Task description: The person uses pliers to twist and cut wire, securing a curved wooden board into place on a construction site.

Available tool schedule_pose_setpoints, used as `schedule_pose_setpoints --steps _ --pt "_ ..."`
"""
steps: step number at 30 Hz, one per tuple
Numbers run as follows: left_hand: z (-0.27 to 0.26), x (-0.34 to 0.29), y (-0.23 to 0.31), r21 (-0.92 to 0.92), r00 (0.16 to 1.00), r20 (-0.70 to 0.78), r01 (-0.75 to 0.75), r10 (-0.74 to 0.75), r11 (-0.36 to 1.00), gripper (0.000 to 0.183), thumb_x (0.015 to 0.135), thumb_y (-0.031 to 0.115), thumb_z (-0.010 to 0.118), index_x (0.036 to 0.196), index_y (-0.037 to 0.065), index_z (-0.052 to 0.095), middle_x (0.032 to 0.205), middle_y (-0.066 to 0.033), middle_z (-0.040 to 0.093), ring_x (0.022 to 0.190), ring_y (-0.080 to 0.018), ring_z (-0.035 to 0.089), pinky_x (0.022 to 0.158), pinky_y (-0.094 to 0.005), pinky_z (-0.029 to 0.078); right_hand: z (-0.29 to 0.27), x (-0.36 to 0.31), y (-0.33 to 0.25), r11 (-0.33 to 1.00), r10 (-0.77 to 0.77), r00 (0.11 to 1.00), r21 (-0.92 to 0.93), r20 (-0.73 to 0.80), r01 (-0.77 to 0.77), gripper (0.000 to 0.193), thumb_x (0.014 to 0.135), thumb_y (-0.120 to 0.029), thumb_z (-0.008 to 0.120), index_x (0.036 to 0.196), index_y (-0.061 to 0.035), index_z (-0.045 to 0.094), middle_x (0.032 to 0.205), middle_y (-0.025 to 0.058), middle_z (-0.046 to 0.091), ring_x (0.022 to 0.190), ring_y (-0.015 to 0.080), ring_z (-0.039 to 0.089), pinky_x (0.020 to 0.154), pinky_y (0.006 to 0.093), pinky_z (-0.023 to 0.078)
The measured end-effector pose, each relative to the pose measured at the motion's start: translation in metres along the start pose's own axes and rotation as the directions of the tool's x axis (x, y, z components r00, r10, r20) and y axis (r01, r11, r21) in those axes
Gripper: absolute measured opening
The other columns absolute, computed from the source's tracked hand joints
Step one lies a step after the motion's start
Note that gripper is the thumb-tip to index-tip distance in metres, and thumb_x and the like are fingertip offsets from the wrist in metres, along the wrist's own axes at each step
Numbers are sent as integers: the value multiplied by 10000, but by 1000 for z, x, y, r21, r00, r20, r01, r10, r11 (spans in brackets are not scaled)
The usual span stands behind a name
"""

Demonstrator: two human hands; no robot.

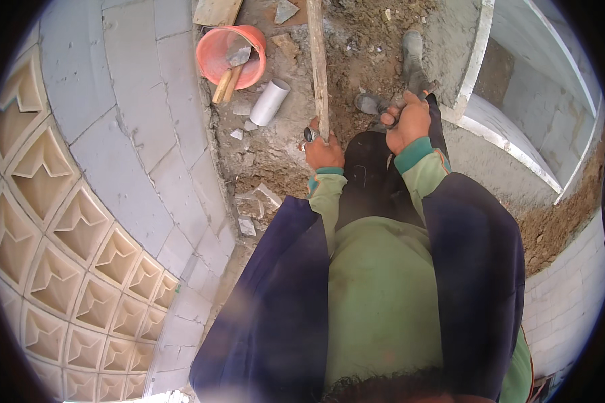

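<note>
My left hand (324, 152) is closed around a long, narrow wooden strip (317, 60) that runs up from it over the sandy ground to the top of the picture. A small round metal object (309, 134) shows at its fingers. My right hand (406, 122) grips a hammer-like tool with a dark handle, and the tool's grey metal head (370, 104) points left toward the strip. Both hands are held close together in front of my dark trousers. A grey boot (413, 54) stands on the dirt just beyond the right hand.
An orange bucket (230, 55) holding a trowel sits at the upper left, a short white pipe piece (270, 101) beside it. Broken block pieces (252, 205) lie on the ground. A grey block wall (134, 148) and patterned vent blocks (54, 221) rise on the left, white-edged masonry (504, 131) on the right.
</note>
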State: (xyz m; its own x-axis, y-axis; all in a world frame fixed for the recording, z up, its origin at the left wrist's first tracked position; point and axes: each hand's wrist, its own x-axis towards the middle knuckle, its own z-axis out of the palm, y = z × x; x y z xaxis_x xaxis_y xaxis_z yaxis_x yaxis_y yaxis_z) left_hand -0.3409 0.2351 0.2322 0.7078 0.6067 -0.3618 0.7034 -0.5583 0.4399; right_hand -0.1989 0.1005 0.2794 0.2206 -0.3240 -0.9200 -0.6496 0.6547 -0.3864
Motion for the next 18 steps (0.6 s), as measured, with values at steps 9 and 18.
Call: schedule_pose_setpoints --steps 9,18 --pt "-8 7 -11 -24 992 -68 -104 102 994 444 826 63 664 1266 81 609 972 -186 715 861 -421 680 760 -479 526 -6 -5 -8 982 133 966 -164 223 -97 170 975 -112 534 1133 -109 470 872 25 471 640 129 457 486 272 353" --pt "-2 9 -19 -185 995 76 76 -62 980 469 829 70 643 1294 106 596 993 -195 689 887 -433 655 791 -485 500 15 -58 13 937 326 838 -268 438 -224 239 984 -168 583 1189 -119 471 899 22 479 664 122 466 488 286 373"
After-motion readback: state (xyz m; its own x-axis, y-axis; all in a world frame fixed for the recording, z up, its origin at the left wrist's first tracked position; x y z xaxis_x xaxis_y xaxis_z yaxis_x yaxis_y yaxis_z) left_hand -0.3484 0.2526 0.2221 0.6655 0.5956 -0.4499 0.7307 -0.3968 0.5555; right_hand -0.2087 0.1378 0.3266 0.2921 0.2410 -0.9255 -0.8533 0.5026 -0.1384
